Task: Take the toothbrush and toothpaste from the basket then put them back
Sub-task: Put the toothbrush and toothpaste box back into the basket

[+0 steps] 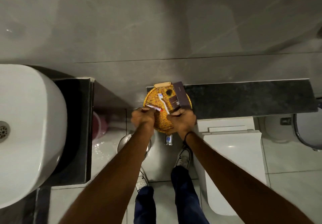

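Wicker basket, both hands gripping

Woven yellow wicker basket [162, 121] is sitting on the dark stone ledge [244, 98]. Left hand [142, 118] is closing around the small white and red toothpaste tube [153, 107]; right hand [183, 121] is pinching the white toothbrush [163, 102] by its handle, both over the basket

Over the basket [161, 121], left hand [142, 119] grips toothpaste [153, 107], right hand [182, 120] toothbrush [163, 101].
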{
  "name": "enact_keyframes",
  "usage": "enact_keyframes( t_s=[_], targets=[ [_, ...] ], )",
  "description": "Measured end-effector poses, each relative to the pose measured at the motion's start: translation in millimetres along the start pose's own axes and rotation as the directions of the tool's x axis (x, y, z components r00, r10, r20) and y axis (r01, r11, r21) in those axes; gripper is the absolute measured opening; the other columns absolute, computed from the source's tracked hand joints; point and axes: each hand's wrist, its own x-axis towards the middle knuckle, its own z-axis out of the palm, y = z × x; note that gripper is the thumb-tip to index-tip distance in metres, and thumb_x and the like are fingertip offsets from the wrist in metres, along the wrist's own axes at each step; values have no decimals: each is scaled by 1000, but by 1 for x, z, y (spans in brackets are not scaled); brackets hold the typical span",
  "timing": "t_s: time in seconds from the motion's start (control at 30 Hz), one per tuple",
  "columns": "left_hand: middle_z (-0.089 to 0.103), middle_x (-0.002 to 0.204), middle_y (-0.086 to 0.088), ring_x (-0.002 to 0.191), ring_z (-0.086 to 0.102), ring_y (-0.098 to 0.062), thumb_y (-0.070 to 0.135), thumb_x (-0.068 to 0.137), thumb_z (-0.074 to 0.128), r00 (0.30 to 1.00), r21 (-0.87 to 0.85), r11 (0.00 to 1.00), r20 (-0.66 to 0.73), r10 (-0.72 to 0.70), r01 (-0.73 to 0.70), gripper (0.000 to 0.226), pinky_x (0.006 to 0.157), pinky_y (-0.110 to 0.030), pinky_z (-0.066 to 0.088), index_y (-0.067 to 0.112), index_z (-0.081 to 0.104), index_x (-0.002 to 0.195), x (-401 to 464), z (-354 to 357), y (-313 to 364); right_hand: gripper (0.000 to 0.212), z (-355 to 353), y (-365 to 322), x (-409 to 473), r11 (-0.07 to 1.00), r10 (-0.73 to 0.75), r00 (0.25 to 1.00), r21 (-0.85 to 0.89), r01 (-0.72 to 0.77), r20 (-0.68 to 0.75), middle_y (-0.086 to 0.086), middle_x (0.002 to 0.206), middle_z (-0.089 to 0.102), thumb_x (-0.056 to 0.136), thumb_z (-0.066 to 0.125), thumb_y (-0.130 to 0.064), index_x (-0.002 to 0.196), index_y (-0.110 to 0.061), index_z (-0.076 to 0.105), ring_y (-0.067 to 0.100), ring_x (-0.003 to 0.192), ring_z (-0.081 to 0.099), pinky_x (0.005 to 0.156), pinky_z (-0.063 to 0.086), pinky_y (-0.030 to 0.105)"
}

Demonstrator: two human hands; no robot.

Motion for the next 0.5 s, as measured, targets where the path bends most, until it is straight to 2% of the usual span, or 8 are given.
enact_keyframes(
  t_s=[0.07, 0.13, 0.2, 0.27, 0.33, 0.4, 0.43, 0.5],
  targets=[
    [77, 106, -10, 93, 71, -25, 28, 76, 83, 999, 83, 996, 13, 42, -43, 29, 67, -27, 46, 14, 78, 101, 4, 1, 1, 8, 4, 0, -1, 985, -114, 993, -133, 111, -16, -7, 80, 71, 73, 81, -13, 78, -12, 75, 10, 74, 64, 68, 56, 23],
    [77, 103, -8, 95, 72, -25, 28, 81, 78, 994, 185, 977, 18, 109, -110, 17, 66, -27, 45, 19, 78, 95, 7, -1, 2, 7, 10, -2, 3, 963, -158, 987, -216, 161, 31, 1, 76, 74, 77, 74, -12, 71, -10, 72, 16, 71, 67, 72, 61, 33],
    [75, 101, -8, 95, 72, -29, 29, 85, 73, 960, 342, 901, 12, 279, -266, 11, 63, -29, 44, 22, 75, 93, 8, -3, 1, 12, 14, -4, 8, 942, -176, 981, -278, 191, 76, 9, 75, 73, 79, 69, -9, 68, -6, 67, 24, 73, 69, 76, 62, 42],
    [71, 109, -8, 93, 70, -31, 29, 88, 69, 854, 518, 710, 81, 514, -477, 16, 64, -34, 48, 22, 70, 101, 9, -3, -1, 11, 17, -5, 11, 931, -182, 980, -306, 199, 84, 11, 80, 74, 81, 70, -9, 71, -8, 66, 27, 78, 70, 79, 62, 43],
    [60, 129, -7, 104, 67, -31, 27, 89, 68, 735, 640, 454, 270, 622, -620, 31, 77, -42, 55, 22, 64, 119, 15, -2, -4, 7, 19, -4, 13, 924, -183, 979, -323, 204, 94, 12, 91, 75, 83, 71, -12, 82, -5, 70, 27, 86, 72, 83, 62, 43],
    [49, 142, -5, 116, 60, -31, 28, 87, 70, 692, 692, 268, 451, 564, -670, 46, 89, -46, 55, 24, 58, 131, 20, 1, -2, 12, 18, -3, 14, 921, -183, 978, -329, 206, 98, 14, 98, 76, 85, 72, -14, 92, -4, 71, 29, 92, 72, 85, 61, 43],
    [50, 141, -5, 118, 58, -31, 29, 86, 71, 680, 702, 204, 507, 529, -682, 48, 90, -46, 54, 24, 58, 132, 22, 1, -2, 16, 17, -3, 14, 921, -184, 978, -329, 207, 97, 14, 101, 76, 86, 72, -16, 96, -4, 71, 29, 94, 72, 87, 61, 43],
    [61, 129, -7, 109, 63, -29, 33, 87, 71, 679, 710, 158, 547, 489, -686, 44, 86, -42, 55, 20, 60, 127, 24, 2, -1, 23, 15, -3, 13, 908, -205, 974, -351, 227, 101, 15, 107, 75, 88, 71, -21, 104, -5, 71, 30, 98, 71, 90, 60, 43]
  ],
)
